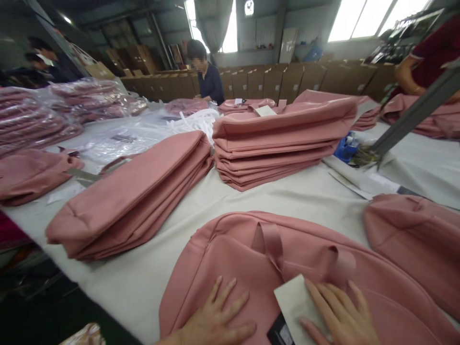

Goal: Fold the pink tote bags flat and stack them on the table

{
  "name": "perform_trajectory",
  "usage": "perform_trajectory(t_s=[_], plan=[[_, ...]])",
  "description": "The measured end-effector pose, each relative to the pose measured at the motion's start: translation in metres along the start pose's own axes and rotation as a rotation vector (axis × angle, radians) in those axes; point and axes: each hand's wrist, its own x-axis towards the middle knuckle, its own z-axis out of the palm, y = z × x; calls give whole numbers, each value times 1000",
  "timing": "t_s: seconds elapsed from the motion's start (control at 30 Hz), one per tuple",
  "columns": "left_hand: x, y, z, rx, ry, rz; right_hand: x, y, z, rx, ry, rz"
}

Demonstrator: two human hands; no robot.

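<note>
See first a wide worktable (pixel 280 199) under pale cloth, with a row of cardboard cartons (pixel 293 81) standing beyond it. On the table, find a right-hand stack of pink bags (pixel 280 132) and, near it, a left-hand stack of pink bags (pixel 136 191). Farther left, see bags in clear plastic (pixel 32 115). Nearest, find the front pink handbag (pixel 240 263), lying flat under both hands, with strap handles (pixel 275 244) upward. Notice the left hand (pixel 215 318) resting on its panel, with fingers spread, grasping nothing. Notice the right hand (pixel 341 311) laid over a pale card-like piece (pixel 294 294), with thumb across it; cannot tell if pinching it or only pressing. Just beside, see a black label (pixel 280 330).

Judge the bags in plastic as probably finished, and the front handbag as part-way. Count both stacks as not wrapped; cannot tell if already handled.
</note>
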Motion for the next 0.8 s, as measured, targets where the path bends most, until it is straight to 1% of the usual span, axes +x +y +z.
perform_trajectory(t_s=[0.03,0.1,0.17,0.23,0.33,0.4,0.47,0.5,0.6,0.67,0.73,0.8], plan=[[0,0,-2,-13,-13,2,14,-7,1,-17,-1,-62],[-1,2,-8,-56,-49,-13,32,-22,3,-29,-12,-96],[-3,8,-13,-105,-61,-59,38,-31,5,-3,-63,-55],[-6,18,-13,-103,-32,-122,41,-35,4,54,-148,24],[-13,33,-5,-21,51,-173,51,-38,-4,193,-269,112],[-17,38,1,5,68,-188,62,-44,-8,272,-310,140],[-20,40,3,-5,69,-201,73,-56,-6,335,-294,189],[-21,40,3,-22,88,-201,77,-64,-1,357,-275,220],[-24,41,0,-139,231,-203,85,-93,21,354,-206,304],[-25,43,-2,-266,337,-247,87,-111,33,303,-169,310],[-26,45,-4,-375,397,-291,88,-121,34,254,-145,286],[-26,45,-5,-433,401,-301,84,-122,19,154,-76,244]])
